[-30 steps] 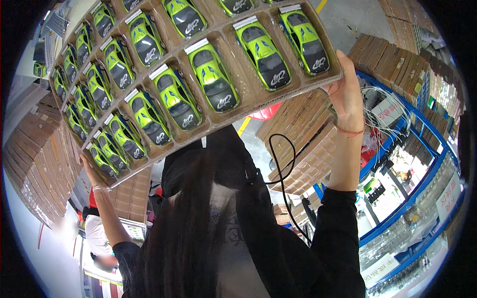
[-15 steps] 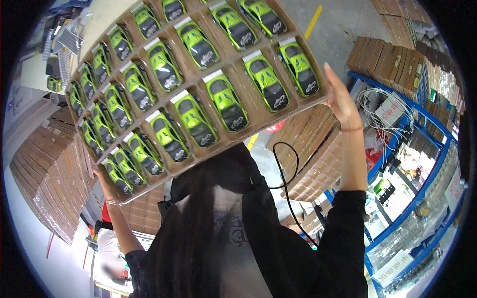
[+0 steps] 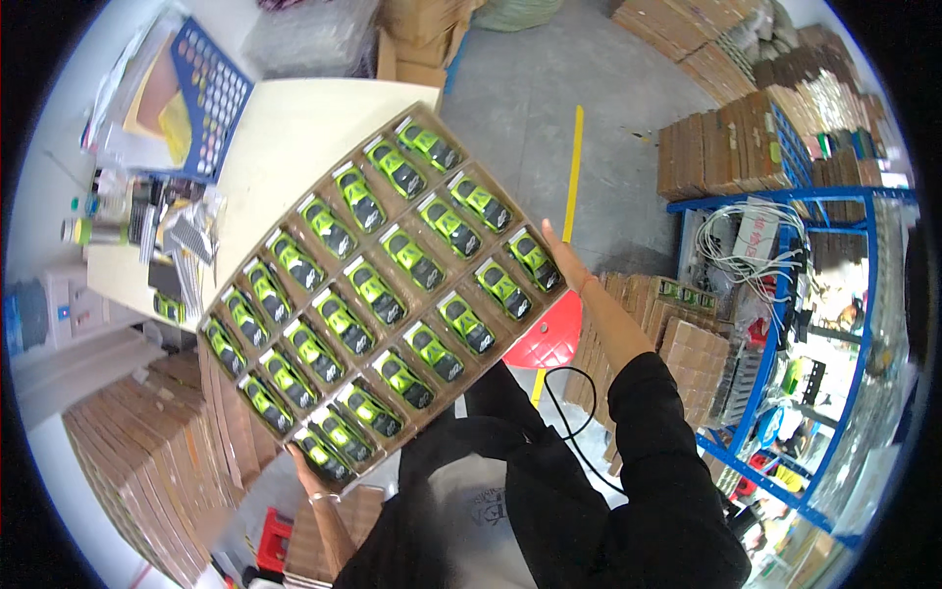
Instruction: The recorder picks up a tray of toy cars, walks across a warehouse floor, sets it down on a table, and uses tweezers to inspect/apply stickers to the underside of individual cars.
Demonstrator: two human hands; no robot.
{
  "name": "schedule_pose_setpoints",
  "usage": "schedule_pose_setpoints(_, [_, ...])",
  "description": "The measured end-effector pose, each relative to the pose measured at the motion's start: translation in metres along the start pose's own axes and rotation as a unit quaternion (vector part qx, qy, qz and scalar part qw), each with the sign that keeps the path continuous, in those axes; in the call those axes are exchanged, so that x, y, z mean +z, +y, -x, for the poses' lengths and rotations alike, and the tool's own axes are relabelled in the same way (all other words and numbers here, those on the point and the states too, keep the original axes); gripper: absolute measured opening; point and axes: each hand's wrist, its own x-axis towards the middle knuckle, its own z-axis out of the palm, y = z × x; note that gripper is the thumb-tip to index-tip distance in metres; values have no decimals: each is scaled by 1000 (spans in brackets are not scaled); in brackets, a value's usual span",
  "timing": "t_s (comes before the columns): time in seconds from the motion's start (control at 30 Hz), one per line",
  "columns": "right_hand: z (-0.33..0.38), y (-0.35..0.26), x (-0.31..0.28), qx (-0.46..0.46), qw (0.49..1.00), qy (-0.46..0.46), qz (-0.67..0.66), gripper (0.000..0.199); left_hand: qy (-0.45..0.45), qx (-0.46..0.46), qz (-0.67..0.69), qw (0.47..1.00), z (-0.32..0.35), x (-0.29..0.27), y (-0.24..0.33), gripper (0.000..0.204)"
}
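Note:
Between my two hands is a brown cardboard tray (image 3: 392, 334) divided into compartments, under what looks like a clear cover. Green and black toy cars (image 3: 410, 257) lie in its compartments, in three rows. My left hand (image 3: 308, 473) grips the tray's near left corner, its fingers partly hidden beneath. At the right corner my right hand (image 3: 564, 257) holds the edge, thumb up along the side and the other fingers out of sight underneath. The tray is tilted, its far left part over a pale table.
The cream table (image 3: 294, 128) carries a blue perforated basket (image 3: 211, 88) and papers. A red stool (image 3: 546, 339) stands below the tray's right edge. Cardboard stacks (image 3: 147, 461) are at left and right. A blue shelving rack (image 3: 785, 196) with coiled white cables lines the right.
The tray has moved lower and farther from my body, and now shows whole. Both my hands have kept hold of it. More of the table and floor shows.

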Motion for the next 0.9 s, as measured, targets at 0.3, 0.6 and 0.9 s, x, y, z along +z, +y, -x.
schedule_pose_setpoints(0.3, [62, -39, -35, -69, 976, 169, 116, 94, 0, 63, -76, 995, -31, 10, -7, 66])
schedule_pose_setpoints(0.6, [101, -72, -131, -112, 955, 272, -38, 79, -198, 111, -75, 971, -118, 211, 65, 71])
schedule_pose_setpoints(0.9, [82, -55, -209, -220, 896, 384, -33, 61, -289, 94, -178, 936, -149, 388, 113, 71])
